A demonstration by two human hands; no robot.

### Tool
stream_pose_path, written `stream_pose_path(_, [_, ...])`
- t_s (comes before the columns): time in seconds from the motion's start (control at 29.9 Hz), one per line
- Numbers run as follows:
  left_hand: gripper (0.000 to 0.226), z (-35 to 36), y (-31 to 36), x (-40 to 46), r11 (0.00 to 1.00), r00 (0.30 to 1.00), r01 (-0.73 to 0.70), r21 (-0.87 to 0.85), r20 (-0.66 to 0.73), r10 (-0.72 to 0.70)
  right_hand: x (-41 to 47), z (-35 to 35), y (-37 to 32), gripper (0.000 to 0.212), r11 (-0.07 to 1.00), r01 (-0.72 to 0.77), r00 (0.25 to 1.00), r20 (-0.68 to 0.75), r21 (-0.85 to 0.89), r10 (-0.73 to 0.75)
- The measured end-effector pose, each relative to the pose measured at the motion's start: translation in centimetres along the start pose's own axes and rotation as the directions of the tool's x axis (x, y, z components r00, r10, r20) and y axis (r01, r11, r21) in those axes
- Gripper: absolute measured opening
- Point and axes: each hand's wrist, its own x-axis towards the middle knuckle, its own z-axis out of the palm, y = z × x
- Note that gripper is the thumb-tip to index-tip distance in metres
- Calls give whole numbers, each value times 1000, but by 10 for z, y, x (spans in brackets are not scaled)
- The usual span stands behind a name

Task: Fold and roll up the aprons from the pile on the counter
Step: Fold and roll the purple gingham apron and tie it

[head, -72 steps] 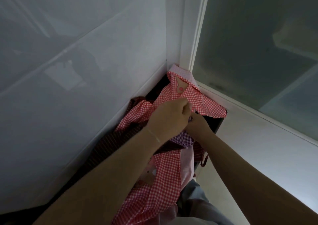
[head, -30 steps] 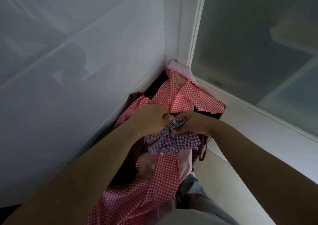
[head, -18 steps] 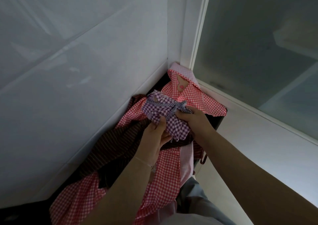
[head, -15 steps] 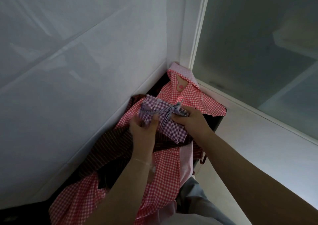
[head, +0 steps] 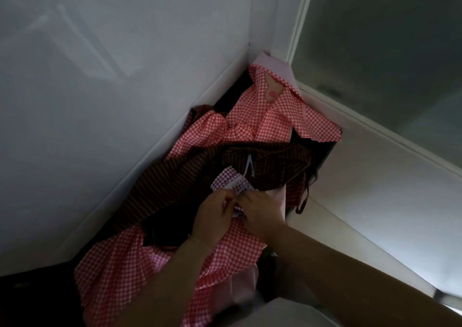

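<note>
Purple-checked cloth, a small apron bundle (head: 231, 182), is pinched between the left hand (head: 215, 216) and the right hand (head: 262, 211), fingers curled close together, just over a brown striped apron (head: 190, 176) and red gingham aprons (head: 265, 116) heaped in the dark counter corner (head: 325, 151) against the white wall (head: 100, 126).

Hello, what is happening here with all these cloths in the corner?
A person is working through a pile of aprons on a counter in the corner. Both hands, the left hand and the right hand, pinch a small purple checked apron, bunched up with its string trailing up. It sits over a brown striped apron. Red checked aprons lie unfolded around it. No finished roll is visible.
</note>
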Motion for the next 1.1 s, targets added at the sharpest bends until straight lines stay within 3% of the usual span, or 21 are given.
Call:
stream_pose_path(0.1, [13, 5, 1, 8, 971, 996, 75, -227, -20, -81, 1, 4, -3, 24, 998, -32, 998, 61, 45, 29])
stream_pose_path(0.23, [14, 5, 3, 23, 907, 984, 134, -399, -57, -171, 1, 8, 2, 45, 995, -56, 991, 126, 80, 46])
stream_pose_path(0.3, [17, 3, -7, 24, 822, 957, 229, -522, -35, -289, -2, 9, 5, 60, 994, -38, 984, 178, 102, 19])
stream_pose_path(0.37, [19, 3, -20, 22, 784, 927, 310, -538, -14, -376, -7, 8, 4, 68, 986, -44, 974, 226, 160, 6])
stream_pose_path(0.5, [27, 2, -22, 18, 786, 929, 304, -538, -17, -370, -4, 0, 3, 37, 923, -196, 966, 229, 331, 123])
stream_pose_path(0.64, [28, 0, -20, 14, 790, 945, 266, -552, -11, -326, 2, -3, 7, 37, 845, -325, 939, 248, 423, 237])
stream_pose_path(0.8, [18, 3, -19, 8, 588, 926, 284, -758, 56, -374, 7, 2, 11, 38, 790, -377, 925, 248, 484, 289])
stream_pose_path(0.87, [15, 3, -19, 7, 550, 924, 281, -786, 67, -377, 8, 2, 9, 40, 825, -368, 927, 233, 429, 293])
stream_pose_path(0.94, [13, 4, -21, 8, 595, 923, 288, -751, 50, -383, 10, 3, 5, 40, 909, -291, 951, 194, 299, 241])
stream_pose_path(1.0, [14, 5, -21, 8, 707, 936, 286, -647, 29, -352, 12, 4, 0, 37, 975, -179, 972, 174, 134, 155])
stream_pose_path(1.1, [15, 7, -18, 8, 843, 959, 262, -469, 29, -282, 12, 6, -5, 31, 996, -92, 983, 159, -14, 93])
